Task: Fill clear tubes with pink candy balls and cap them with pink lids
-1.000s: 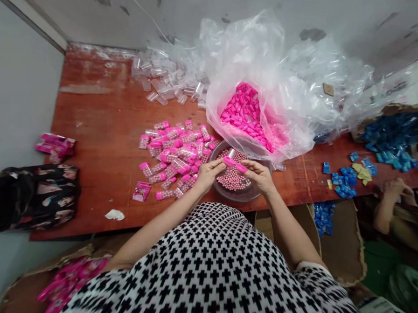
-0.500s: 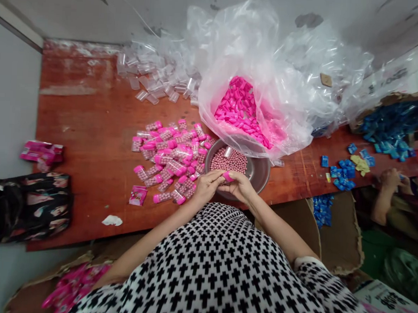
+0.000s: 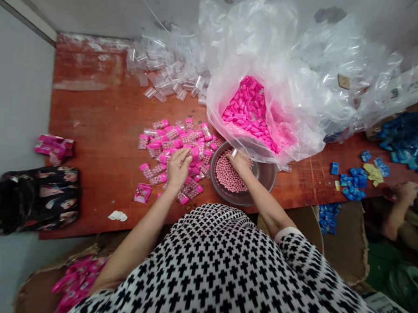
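Over the pile of filled clear bottles with pink caps (image 3: 192, 136), my left hand (image 3: 178, 168) is closed, its fingertips at a pink-capped bottle (image 3: 195, 152) whose body they largely hide. My right hand (image 3: 241, 163) reaches into a grey metal bowl (image 3: 263, 189). Its fingers close around a small clear tube (image 3: 234, 152), which tilts upward. Under that hand lie many small pink balls (image 3: 231, 176), filling the left side of the bowl.
Behind the bowl, a plastic bag (image 3: 217, 94) holds pink caps (image 3: 248, 102). Clear tubes (image 3: 178, 75) lie at the back. Blue packets (image 3: 355, 180) are on the right, near another person's hands (image 3: 408, 192). A pink packet (image 3: 143, 192) and a black flowered bag (image 3: 52, 197) lie left.
My hands have parted from a pink cap they held together above the bowl. The left has moved left to the bottle pile; the right has gone into the bowl to the clear tube.
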`<state>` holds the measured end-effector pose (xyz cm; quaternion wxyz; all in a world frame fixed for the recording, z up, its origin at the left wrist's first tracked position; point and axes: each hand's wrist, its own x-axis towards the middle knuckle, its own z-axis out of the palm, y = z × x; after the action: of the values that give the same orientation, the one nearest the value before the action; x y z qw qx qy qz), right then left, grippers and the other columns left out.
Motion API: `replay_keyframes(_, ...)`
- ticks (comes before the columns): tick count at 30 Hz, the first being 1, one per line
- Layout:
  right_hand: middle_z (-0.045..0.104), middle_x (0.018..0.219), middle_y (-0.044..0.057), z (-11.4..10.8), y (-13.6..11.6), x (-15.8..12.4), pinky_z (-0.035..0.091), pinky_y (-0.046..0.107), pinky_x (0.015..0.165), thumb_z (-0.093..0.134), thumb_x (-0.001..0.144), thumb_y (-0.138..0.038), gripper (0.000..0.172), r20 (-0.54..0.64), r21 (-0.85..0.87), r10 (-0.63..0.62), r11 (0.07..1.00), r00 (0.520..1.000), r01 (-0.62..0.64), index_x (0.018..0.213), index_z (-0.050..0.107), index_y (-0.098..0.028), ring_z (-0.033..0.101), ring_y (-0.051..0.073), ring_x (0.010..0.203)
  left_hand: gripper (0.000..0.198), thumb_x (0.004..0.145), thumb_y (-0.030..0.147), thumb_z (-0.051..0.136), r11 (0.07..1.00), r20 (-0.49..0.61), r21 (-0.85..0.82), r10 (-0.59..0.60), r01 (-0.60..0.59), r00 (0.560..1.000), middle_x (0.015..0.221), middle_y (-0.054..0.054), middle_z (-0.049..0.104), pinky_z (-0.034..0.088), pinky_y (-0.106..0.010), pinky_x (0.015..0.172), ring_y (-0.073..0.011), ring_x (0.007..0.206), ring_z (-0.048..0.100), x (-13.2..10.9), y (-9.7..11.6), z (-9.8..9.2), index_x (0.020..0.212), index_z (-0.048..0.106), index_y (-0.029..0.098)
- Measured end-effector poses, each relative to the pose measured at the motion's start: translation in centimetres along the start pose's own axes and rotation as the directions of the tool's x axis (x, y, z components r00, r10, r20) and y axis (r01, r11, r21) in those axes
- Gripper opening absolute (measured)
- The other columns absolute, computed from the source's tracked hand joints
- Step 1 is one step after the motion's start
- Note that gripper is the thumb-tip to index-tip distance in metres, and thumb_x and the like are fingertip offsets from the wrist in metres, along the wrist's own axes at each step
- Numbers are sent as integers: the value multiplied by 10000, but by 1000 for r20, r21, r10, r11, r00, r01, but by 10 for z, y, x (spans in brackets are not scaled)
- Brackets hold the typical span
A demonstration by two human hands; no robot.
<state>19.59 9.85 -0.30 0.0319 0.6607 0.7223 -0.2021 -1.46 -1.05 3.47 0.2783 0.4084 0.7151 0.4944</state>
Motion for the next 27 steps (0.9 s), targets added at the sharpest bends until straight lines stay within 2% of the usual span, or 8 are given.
replay_keyframes(3,568,1174,207,11,-6,10,391,424,949,404,896,-363,424,55,-145,-54,988,997,62,1182,491,-62,532,296,1098,262,777,337,616,999,35,20,-26,26,999,1097,-66,665,379,-410,1037,-223,1085,570,-10,-4,2,993,695,211)
replay_keyframes(6,612,1071,206,8,-1,11,411,407,923,335,901,-220,347,111,-207,-95,971,989,116,1126,536,-47,570,279,1014,309,804,366,576,998,143,32,-49,45,989,1116,-76,660,385,-419,1025,-221,1089,574,-26,1,16,1034,678,187)
replay_keyframes(11,595,1120,194,-18,44,-8,443,359,896,313,898,-165,376,159,-313,-197,919,967,239,1206,500,-58,566,246,1026,318,814,377,567,1000,307,4,-25,25,951,1121,-79,665,413,-402,999,-219,1075,592,-44,13,38,1054,671,196)
replay_keyframes(14,616,1007,229,-26,72,-23,480,367,799,301,868,-73,352,222,-400,-112,896,969,195,1076,583,-33,593,264,948,308,817,367,566,1000,353,-26,-5,15,935,1111,-86,669,428,-401,984,-221,1060,601,-49,17,45,1048,673,192)
replay_keyframes(16,593,1011,272,-22,80,-30,485,377,755,290,850,-30,358,216,-412,-87,895,972,171,1040,593,-2,590,280,938,299,818,355,570,999,373,-43,13,3,928,1097,-92,675,432,-402,977,-220,1041,610,-51,19,47,1042,676,186)
replay_keyframes(20,546,1089,291,1,66,-34,464,397,795,277,868,-38,362,243,-349,-172,903,955,251,1033,596,6,567,286,979,296,818,357,572,999,391,-40,32,-18,920,1086,-84,681,436,-398,974,-213,1027,619,-55,20,45,1041,676,191)
replay_keyframes(24,580,1086,205,26,33,-32,437,374,872,351,890,-109,300,294,-184,-338,897,894,401,1031,614,-77,550,250,1021,300,820,360,566,1000,356,-5,21,-20,934,1079,-75,685,445,-395,969,-211,1032,619,-57,17,37,1037,674,184)
replay_keyframes(27,589,1122,145,37,20,-31,420,338,917,473,856,-162,249,288,-59,-417,891,862,451,1066,604,-132,526,221,1071,296,823,345,562,999,328,18,20,-27,944,1083,-78,684,450,-388,963,-210,1032,619,-57,13,31,1039,673,175)
